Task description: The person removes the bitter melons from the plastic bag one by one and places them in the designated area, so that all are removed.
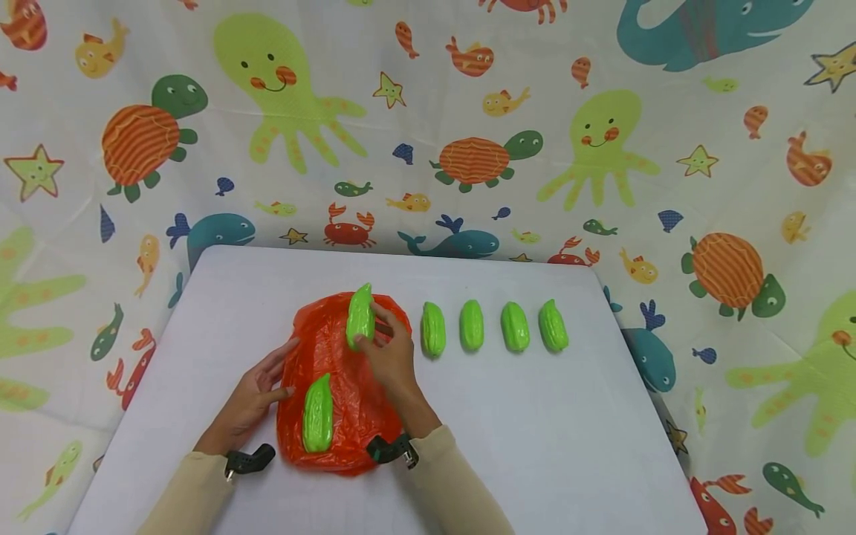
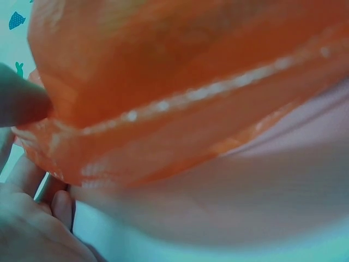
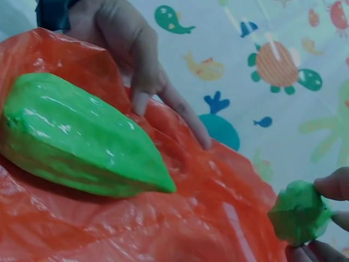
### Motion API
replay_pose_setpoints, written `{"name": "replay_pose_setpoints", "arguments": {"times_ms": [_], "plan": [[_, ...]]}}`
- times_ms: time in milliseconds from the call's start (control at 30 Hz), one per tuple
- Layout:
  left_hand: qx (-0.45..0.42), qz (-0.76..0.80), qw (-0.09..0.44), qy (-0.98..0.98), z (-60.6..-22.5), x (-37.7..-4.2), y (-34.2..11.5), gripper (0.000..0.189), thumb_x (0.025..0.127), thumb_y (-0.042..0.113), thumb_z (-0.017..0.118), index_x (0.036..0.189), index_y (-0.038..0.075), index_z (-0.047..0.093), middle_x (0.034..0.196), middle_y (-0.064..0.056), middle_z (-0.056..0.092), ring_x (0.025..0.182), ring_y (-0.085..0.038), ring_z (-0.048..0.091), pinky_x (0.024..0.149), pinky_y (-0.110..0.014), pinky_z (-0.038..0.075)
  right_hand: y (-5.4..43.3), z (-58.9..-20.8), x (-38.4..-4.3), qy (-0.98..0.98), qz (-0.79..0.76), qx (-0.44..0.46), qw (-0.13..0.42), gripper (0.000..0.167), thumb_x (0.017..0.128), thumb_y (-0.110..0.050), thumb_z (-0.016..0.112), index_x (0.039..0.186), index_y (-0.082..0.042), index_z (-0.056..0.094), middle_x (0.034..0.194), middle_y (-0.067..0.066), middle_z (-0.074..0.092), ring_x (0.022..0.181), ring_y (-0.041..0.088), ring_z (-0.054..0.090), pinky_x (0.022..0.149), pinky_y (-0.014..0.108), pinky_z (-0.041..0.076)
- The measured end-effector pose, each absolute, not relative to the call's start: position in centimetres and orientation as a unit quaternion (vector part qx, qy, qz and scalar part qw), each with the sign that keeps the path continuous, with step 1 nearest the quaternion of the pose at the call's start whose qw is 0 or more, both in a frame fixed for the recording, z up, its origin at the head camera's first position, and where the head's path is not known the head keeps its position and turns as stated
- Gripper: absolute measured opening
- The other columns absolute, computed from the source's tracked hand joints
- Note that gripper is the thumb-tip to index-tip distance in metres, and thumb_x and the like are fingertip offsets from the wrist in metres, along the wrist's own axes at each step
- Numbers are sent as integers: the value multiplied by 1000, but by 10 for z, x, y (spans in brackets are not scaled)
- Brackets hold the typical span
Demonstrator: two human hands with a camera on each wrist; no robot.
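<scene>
Your left hand (image 1: pixel 257 397) pinches the left edge of the red bag (image 1: pixel 351 405) — your right hand (image 1: pixel 391 353) pinches one green gourd (image 1: pixel 360 318) over its far part; another gourd (image 1: pixel 317 414) lies near.

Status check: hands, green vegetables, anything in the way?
Right hand gripping one green vegetable near the red plastic's far edge. Left hand pinching the plastic's left side. Second vegetable lying on it, four more to the right. No obstruction visible.

No readable text, as far as visible
</scene>
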State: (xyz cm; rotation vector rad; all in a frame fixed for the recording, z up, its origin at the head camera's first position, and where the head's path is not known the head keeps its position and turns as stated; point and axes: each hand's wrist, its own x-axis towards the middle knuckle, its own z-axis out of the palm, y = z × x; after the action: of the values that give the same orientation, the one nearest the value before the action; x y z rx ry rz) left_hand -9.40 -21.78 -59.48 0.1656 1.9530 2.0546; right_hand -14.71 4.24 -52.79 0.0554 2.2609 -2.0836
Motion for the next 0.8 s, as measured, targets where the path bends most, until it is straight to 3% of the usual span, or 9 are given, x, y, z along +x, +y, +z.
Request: {"name": "replay_pose_setpoints", "arguments": {"times_ms": [467, 800], "plan": [[57, 721, 147, 674, -597, -94, -217, 81, 101, -1, 65, 170, 18, 26, 177, -14, 23, 139, 12, 47, 105, -14, 52, 74, -522, -159, 737, -673, 58, 8, 63, 97, -7, 75, 151, -33, 58, 150, -3, 57, 137, 26, 59, 111, 42, 57], [61, 726, 144, 670, -596, -94, -217, 80, 102, -2, 64, 170, 16, 26, 177, -11, 26, 141, 8, 49, 105, -15, 53, 100, -522, -163, 734, -676, 64, -20, 60, 97, -9, 73, 153, -26, 57, 154, -1, 57, 138, 31, 57, 115, 45, 54]]}}
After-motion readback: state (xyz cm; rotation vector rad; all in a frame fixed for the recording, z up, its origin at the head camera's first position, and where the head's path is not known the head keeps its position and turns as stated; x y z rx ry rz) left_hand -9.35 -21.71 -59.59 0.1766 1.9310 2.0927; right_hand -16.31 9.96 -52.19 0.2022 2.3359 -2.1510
